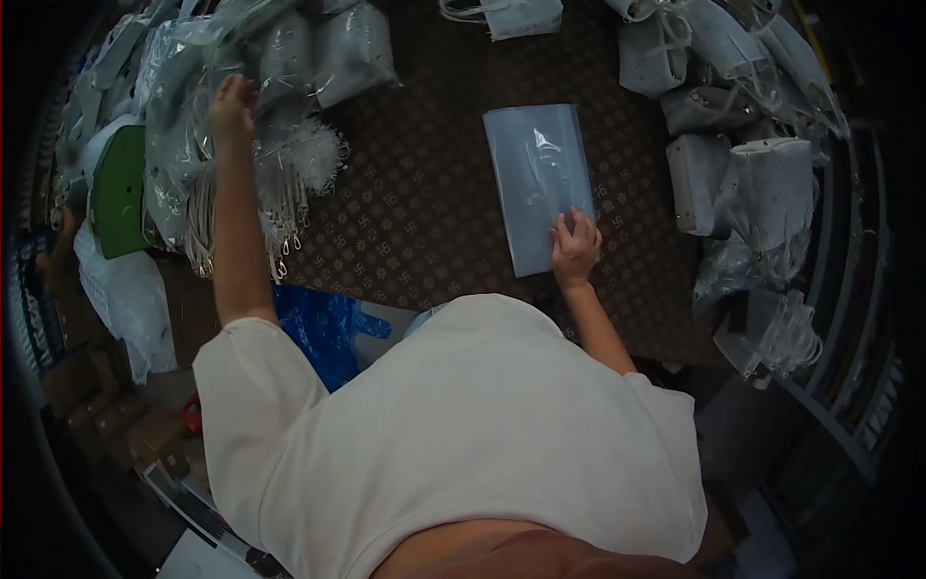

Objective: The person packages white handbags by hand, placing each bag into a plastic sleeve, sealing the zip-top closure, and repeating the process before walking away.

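Note:
A flat, clear plastic sleeve (540, 164) lies on the brown patterned table (415, 193), shiny near its middle. My right hand (576, 246) rests on its lower right part, fingers bent and slightly apart. Farther off at the upper left, my left hand (233, 101) reaches over a pile of plastic-wrapped bags (285, 63); its fingers look curled, and whether they hold anything is too dim to tell. Beneath the left forearm hang pale straps with metal clips (285, 212), beside a heap of crumpled clear plastic (313, 154).
White bags (772, 183) are piled along the right edge, with small clear packets (786, 333) below them. Another white bag (524, 17) lies at the far edge. A green item (120, 193) stands at left, and a blue plastic bag (318, 333) hangs below the table edge.

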`<state>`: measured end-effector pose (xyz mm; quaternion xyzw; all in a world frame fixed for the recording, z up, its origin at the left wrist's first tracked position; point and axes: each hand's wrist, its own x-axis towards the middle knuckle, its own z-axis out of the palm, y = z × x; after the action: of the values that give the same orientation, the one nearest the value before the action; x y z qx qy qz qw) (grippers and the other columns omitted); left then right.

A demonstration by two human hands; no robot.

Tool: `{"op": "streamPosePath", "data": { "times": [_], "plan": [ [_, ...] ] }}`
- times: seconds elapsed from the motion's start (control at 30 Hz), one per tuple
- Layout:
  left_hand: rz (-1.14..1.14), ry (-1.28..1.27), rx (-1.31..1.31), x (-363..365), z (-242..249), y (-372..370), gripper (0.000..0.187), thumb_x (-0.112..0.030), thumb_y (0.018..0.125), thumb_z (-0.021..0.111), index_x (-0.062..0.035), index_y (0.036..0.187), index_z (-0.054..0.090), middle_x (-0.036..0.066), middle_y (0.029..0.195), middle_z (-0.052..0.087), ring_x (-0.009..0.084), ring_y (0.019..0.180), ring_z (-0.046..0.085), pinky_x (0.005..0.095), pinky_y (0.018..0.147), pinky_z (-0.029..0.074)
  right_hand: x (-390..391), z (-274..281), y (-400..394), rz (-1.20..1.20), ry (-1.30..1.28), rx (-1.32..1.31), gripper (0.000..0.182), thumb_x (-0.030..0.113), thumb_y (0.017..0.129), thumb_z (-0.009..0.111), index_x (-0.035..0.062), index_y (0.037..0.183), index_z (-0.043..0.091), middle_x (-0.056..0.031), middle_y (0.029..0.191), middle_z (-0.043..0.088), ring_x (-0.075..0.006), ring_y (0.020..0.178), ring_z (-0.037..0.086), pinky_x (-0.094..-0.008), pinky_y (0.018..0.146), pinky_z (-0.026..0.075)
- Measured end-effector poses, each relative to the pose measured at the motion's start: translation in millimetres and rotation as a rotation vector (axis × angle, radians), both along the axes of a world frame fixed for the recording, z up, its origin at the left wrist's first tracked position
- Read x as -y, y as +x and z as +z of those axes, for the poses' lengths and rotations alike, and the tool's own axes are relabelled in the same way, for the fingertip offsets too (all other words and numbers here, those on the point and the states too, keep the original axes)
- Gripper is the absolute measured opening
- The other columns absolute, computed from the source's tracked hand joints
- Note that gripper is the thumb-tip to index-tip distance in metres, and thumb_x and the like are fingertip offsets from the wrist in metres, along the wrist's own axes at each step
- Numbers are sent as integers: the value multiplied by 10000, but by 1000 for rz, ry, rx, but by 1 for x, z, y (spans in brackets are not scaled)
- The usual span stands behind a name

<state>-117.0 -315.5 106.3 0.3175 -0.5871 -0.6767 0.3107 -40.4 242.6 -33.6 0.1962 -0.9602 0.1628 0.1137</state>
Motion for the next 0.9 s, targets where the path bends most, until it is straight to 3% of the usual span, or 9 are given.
{"op": "streamPosePath", "data": {
  "times": [0.03,0.13,0.27,0.43,0.5,0.57,0.67,0.83,0.9],
  "plan": [
    [-222,-165,-43,-64,-11,3,255,-142,836,573,-44,1072,567,53,904,619,121,777,585,237,690,447,4,0,0,-17,5,7,279,160,712,631,59,970,602,-105,1112,507,-278,994,476,-413,852,358],
    [-691,-68,168,-227,-40,34,229,-198,866,535,-6,964,613,47,854,625,102,701,582,213,627,452,20,18,-5,111,-99,22,199,112,686,628,102,885,635,-107,1088,522,-260,1008,481,-384,844,364],
    [-787,170,467,-337,-71,77,243,-210,837,578,14,916,624,56,771,624,103,664,583,218,582,459,63,57,-3,253,-427,148,194,58,688,627,107,874,653,-142,1041,547,-297,948,521,-383,795,426],
    [-608,87,340,-337,-90,101,175,-112,792,609,26,899,622,64,778,615,108,660,575,226,589,459,83,60,6,393,-683,374,118,78,751,614,62,867,629,-128,1020,556,-265,908,560,-346,748,474],
    [-571,11,320,-325,-82,108,156,-69,774,614,24,898,621,64,775,610,113,654,572,226,588,458,91,58,-3,-28,-1046,928,126,127,804,599,22,872,598,-94,988,564,-179,848,574,-284,729,475],
    [-544,-463,167,-316,-69,115,135,-18,753,610,14,884,624,74,754,587,134,634,566,228,573,456,103,62,-13,-6,-1091,854,153,145,792,618,8,854,590,-87,920,576,-156,785,568,-272,685,468],
    [-581,-761,192,-315,-12,119,123,24,739,600,7,858,628,98,746,566,172,635,571,238,563,458,114,99,-24,134,-1096,817,187,164,782,638,-7,833,582,-58,787,580,-112,689,541,-247,615,447],
    [-563,-779,187,-324,61,117,140,-16,763,601,-2,900,628,111,797,569,212,678,572,255,590,461,109,131,-41,248,-1334,938,177,173,811,612,0,838,587,-1,686,561,-63,627,497,-207,544,391],
    [-649,-685,219,-332,57,111,175,-49,780,599,-9,949,621,121,860,575,234,747,574,265,647,468,91,129,-56,23,-1432,841,167,166,833,578,0,829,599,19,666,528,-47,577,426,-189,525,342]
  ]
}}
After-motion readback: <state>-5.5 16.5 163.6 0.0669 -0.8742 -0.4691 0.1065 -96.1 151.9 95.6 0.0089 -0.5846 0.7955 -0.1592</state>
